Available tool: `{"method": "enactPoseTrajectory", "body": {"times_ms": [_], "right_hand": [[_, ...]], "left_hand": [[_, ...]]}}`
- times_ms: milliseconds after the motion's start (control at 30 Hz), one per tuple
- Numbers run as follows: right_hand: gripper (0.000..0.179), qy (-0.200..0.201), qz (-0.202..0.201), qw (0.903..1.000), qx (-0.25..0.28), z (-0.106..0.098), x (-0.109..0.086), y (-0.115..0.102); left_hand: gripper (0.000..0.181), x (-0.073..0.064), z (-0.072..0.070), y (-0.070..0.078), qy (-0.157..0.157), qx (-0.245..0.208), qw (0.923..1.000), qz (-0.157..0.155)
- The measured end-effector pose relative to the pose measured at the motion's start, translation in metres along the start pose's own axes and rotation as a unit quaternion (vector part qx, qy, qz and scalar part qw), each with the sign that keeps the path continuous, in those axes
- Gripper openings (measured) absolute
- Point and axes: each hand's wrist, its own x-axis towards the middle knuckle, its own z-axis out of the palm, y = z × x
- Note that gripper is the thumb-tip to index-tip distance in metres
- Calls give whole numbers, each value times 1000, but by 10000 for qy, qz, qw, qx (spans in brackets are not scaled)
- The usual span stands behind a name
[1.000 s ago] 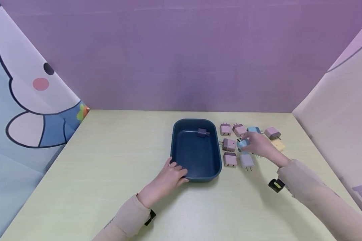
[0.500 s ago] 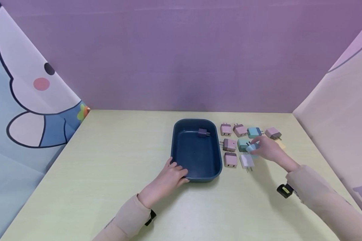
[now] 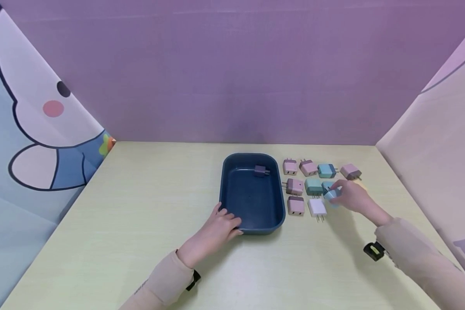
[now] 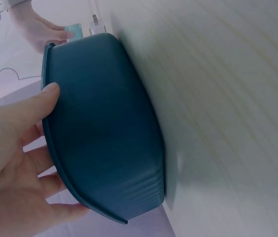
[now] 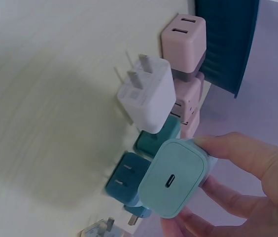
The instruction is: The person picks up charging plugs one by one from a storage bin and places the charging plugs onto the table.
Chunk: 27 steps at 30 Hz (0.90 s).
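My left hand [image 3: 217, 228] grips the near-left corner of a dark blue plastic bin [image 3: 259, 230]; in the left wrist view its thumb lies on the outer wall and its fingers reach over the rim. Between the thumb and fingers of my right hand [image 3: 352, 197] is a light blue charger plug [image 5: 171, 180], its port face turned to the wrist camera. It hangs just over a darker blue charger [image 5: 127, 178]. A white charger [image 5: 151, 94] with its prongs showing and a green charger [image 3: 314, 187] lie close by. One purple charger [image 3: 260, 171] lies inside the bin.
Several pink chargers [image 3: 296, 206] lie right of the bin. Farther back are a blue charger [image 3: 326, 170] and a pink-and-grey one [image 3: 350, 171]. A yellow charger [image 3: 362, 184] is mostly behind my right hand. A purple wall [image 3: 232, 86] borders the pale table [image 3: 139, 193].
My right hand has moved right and slightly nearer with the light blue charger, uncovering the green and blue chargers. The left hand and the bin have stayed in place.
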Motion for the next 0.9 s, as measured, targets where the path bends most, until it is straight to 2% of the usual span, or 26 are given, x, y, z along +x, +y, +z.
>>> {"method": "enactPoseTrajectory", "body": {"times_ms": [200, 533, 900], "right_hand": [[34, 33, -33, 10000, -50, 3, -2, 5], [38, -168, 159, 9997, -100, 8, -4, 11], [34, -283, 232, 9992, -155, 16, -8, 16]], "left_hand": [[20, 0, 1, 0, 19, 30, 10000, 4], [19, 0, 1, 0, 89, 9, 10000, 24], [18, 0, 1, 0, 21, 22, 10000, -3]]}}
